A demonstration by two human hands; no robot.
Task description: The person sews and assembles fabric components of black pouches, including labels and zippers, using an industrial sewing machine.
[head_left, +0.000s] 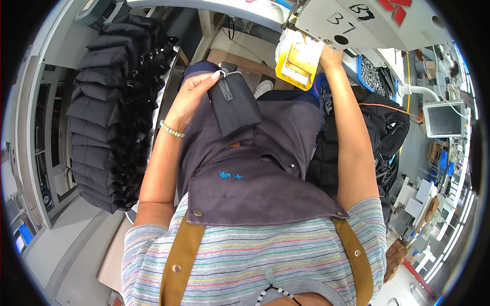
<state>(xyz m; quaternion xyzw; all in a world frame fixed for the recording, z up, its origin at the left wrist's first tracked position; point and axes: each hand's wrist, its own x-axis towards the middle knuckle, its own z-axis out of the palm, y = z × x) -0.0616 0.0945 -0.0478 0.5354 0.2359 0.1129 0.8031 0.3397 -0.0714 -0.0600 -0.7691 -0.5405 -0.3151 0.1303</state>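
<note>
The person's left hand point(200, 86) pinches a black fabric pouch point(236, 109) at its upper end, thumb and fingers closed beside a small ring point(223, 74) and the stitched strap tab point(226, 92) below it. The pouch hangs tilted from that grip, to the right of the left hand and above the lap of the dark apron point(265, 191), its lower end lying nearest the body. The right hand point(331, 57) reaches forward beside a yellow-edged, brightly lit part point(301, 64) under the machine head point(372, 23); its fingertips are hidden, so whether they grasp anything cannot be told.

Just right of the right hand is a blue bin point(359, 77) of small metal pieces; nearer the body, beside the right forearm, lies a heap of black fabric point(377, 122). Well to the left of the left hand stands a long row of similar black pouches point(97, 112).

The pouch looks light and soft, holding a boxy shape yet likely to fold if squeezed; it should not be fragile, though smooth cloth could slide a little. The strap tab seems the firmest place to take hold, with a second hand steadying the lower end against swinging.
</note>
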